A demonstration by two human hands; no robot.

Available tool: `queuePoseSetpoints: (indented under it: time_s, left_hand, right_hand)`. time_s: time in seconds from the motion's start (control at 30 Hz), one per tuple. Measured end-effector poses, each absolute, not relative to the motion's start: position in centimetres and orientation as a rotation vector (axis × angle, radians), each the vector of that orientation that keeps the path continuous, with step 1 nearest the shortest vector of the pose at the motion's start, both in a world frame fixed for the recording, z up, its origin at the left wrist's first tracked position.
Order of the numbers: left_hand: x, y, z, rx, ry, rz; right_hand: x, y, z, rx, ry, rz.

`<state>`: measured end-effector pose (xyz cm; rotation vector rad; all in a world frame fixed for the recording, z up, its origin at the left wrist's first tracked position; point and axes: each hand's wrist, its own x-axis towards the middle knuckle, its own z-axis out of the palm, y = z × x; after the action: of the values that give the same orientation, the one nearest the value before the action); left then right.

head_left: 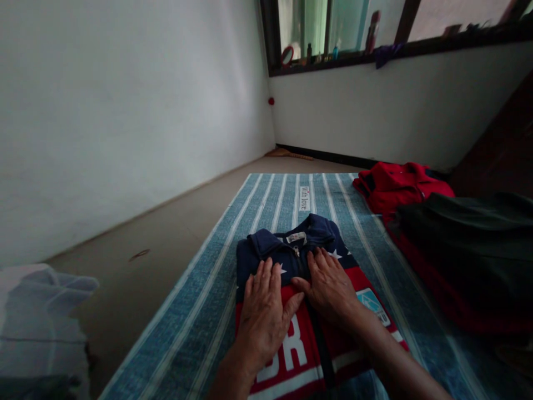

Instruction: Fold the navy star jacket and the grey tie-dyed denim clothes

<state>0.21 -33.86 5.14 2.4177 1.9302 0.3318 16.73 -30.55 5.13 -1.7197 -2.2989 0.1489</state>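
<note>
A folded navy and red zip jacket (308, 339) with white stars, white letters and a blue-white patch lies on a blue striped cover (208, 300). Its collar points away from me. My left hand (266, 311) rests flat on the left half of the jacket's front, fingers on the navy part. On the other side of the zip, my right hand (328, 283) lies flat with fingers stretched, close below the collar. The two thumbs come near each other over the red part. Neither hand grips anything.
Red folded clothes (403, 183) and a dark garment (474, 244) are piled on the right. White translucent bags (45, 316) stand at the lower left. Small bottles and a round mirror (287, 55) line the windowsill. A white wall rises on the left.
</note>
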Motion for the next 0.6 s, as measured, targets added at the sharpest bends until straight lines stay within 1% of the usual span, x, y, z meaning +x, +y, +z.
queuePoseSetpoints:
  time_s: [0.27, 0.6]
  left_hand:
    - [0.0, -33.8, 4.8, 2.448, 1.918, 0.37]
    - [0.0, -33.7, 5.0, 2.445, 1.93, 0.345]
  right_hand:
    - [16.9, -30.3, 5.8, -1.71, -2.232, 0.238]
    - [17.1, -29.5, 6.5, -1.693, -2.338, 0.266]
